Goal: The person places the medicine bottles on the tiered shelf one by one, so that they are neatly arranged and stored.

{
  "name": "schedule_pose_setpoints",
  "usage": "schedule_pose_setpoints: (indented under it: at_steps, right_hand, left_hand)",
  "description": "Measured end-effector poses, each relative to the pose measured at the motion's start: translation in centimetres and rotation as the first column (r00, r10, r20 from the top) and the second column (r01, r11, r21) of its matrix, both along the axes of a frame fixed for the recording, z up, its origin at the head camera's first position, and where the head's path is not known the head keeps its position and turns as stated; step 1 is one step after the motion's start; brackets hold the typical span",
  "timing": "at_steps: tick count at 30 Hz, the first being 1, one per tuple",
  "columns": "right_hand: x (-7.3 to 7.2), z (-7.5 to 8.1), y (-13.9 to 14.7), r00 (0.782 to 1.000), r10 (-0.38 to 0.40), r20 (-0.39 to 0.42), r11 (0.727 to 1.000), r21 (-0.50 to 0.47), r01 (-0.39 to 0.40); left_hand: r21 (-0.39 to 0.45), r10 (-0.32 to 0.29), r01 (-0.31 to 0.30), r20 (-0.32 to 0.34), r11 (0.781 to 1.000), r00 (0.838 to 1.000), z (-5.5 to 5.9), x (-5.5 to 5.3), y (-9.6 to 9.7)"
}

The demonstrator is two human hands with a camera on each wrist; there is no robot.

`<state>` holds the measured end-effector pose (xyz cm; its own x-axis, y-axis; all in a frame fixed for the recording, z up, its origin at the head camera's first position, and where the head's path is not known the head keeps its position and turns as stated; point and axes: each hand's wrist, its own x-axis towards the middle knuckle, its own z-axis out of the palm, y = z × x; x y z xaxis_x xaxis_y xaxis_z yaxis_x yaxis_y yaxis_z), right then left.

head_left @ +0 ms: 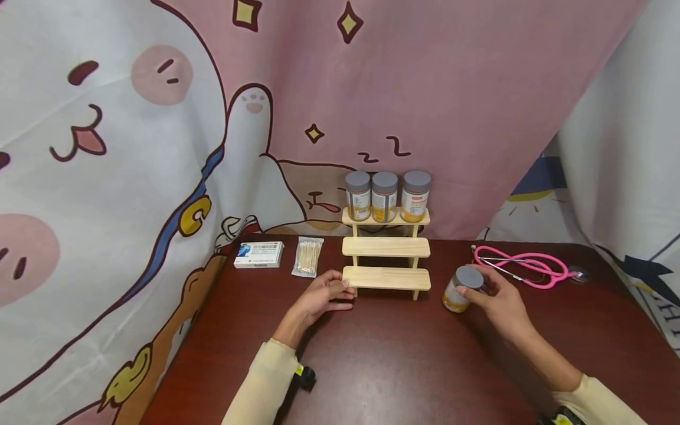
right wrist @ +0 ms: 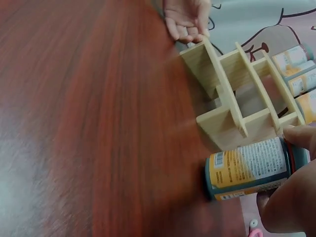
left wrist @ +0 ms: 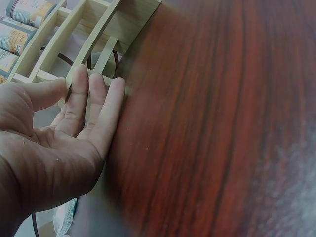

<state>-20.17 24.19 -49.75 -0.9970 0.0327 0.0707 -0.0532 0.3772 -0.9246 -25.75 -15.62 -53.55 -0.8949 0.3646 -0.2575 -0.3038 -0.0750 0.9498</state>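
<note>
A light wooden three-step display stand (head_left: 386, 277) stands toward the back of the table. My left hand (head_left: 323, 295) is at its left end, pinching the end of the lowest step between thumb and index finger; the other fingers (left wrist: 114, 94) extend below the step. On the right, my right hand (head_left: 502, 301) grips a supplement jar (head_left: 455, 298) by its grey lid, thumb on the near side. The jar, with a yellow and white label (right wrist: 249, 165), leans slightly and is beside the stand's right end. Three similar jars (head_left: 385, 198) stand upright on the top step.
Left of the stand lie a white medicine box (head_left: 258, 255) and a clear packet of cotton swabs (head_left: 307, 257). A pink stethoscope (head_left: 547, 268) lies at the back right. A printed curtain (head_left: 457, 106) hangs right behind the table (head_left: 393, 366).
</note>
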Motion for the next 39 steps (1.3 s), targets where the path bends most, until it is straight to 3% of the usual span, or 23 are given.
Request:
schedule_pose_setpoints:
  at_steps: [4,10,14,17,22,27,39]
  right_hand:
    - [-0.3,1.5,-0.7,1.0,-0.003,0.008,1.0,-0.028,0.003]
    - [-0.6,5.7,-3.3,0.995,-0.02,-0.095,0.999,-0.045,0.016]
    - [-1.2,8.2,-5.9,0.989,0.039,-0.143,0.987,-0.152,-0.061]
    - [-2.1,9.2,-8.2,0.983,0.087,-0.163,0.966,-0.225,-0.123]
    - [-4.2,9.0,-12.0,0.974,0.106,-0.199,0.95,-0.268,-0.158]
    - [-6.0,8.3,-15.0,0.974,0.09,-0.208,0.952,-0.269,-0.145]
    - [-8.1,7.2,-19.0,0.967,0.111,-0.229,0.933,-0.312,-0.181]
  left_hand:
    - [-0.007,-0.006,0.006,-0.001,1.0,1.0,0.1,0.0,-0.1]
    - [-0.015,0.001,-0.001,0.008,1.0,1.0,0.0,0.0,-0.1]
    - [-0.013,0.012,-0.012,0.005,1.0,1.0,0.0,-0.1,-0.2]
    - [-0.009,0.015,-0.015,0.002,1.0,1.0,0.0,-0.1,-0.2]
    - [-0.006,0.013,-0.013,0.004,1.0,1.0,-0.2,0.0,-0.2]
    - [-0.004,0.005,-0.005,-0.002,1.0,1.0,-0.4,0.0,-0.1]
    - [0.001,-0.003,0.003,-0.001,1.0,1.0,-0.4,-0.1,-0.3]
